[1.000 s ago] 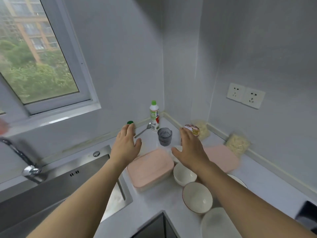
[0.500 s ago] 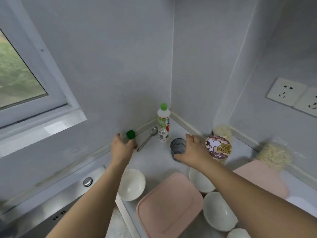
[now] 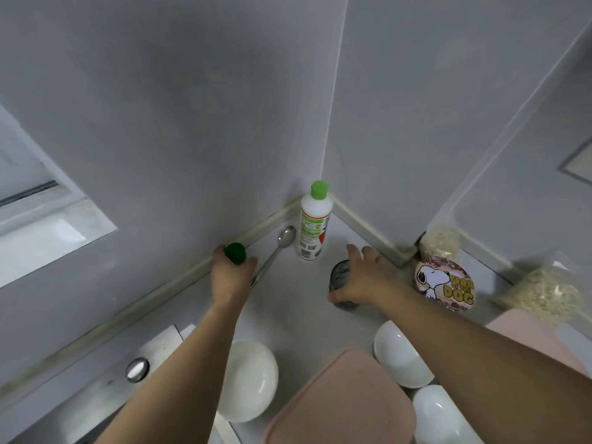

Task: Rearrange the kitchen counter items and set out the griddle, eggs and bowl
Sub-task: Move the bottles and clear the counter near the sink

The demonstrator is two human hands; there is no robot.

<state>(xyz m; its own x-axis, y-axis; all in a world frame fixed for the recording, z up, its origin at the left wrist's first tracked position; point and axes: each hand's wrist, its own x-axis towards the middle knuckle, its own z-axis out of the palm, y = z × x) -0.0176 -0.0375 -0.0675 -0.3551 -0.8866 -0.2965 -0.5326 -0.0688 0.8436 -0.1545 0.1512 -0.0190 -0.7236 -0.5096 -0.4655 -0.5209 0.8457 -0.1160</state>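
The tidying step looks just begun: the left hand (image 3: pixel 231 277) holds a green-capped bottle (image 3: pixel 235 253) by the wall, the right hand (image 3: pixel 362 278) grips the dark cup (image 3: pixel 340 277) (bowls (image 3: pixel 248 379) wait nearer), so next lift both away.

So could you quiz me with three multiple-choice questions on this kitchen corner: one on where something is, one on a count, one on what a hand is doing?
1. Where is the white bottle?
A. in the wall corner
B. in the sink
C. on the pink lid

2. How many white bowls show?
A. one
B. three
C. five

3. What does the left hand do?
A. lies flat
B. grips a green-capped thing
C. holds a spoon

Answers: 1 A, it stands where the walls meet; 2 B, three are near the pink lid; 3 B, its fingers curl round it.
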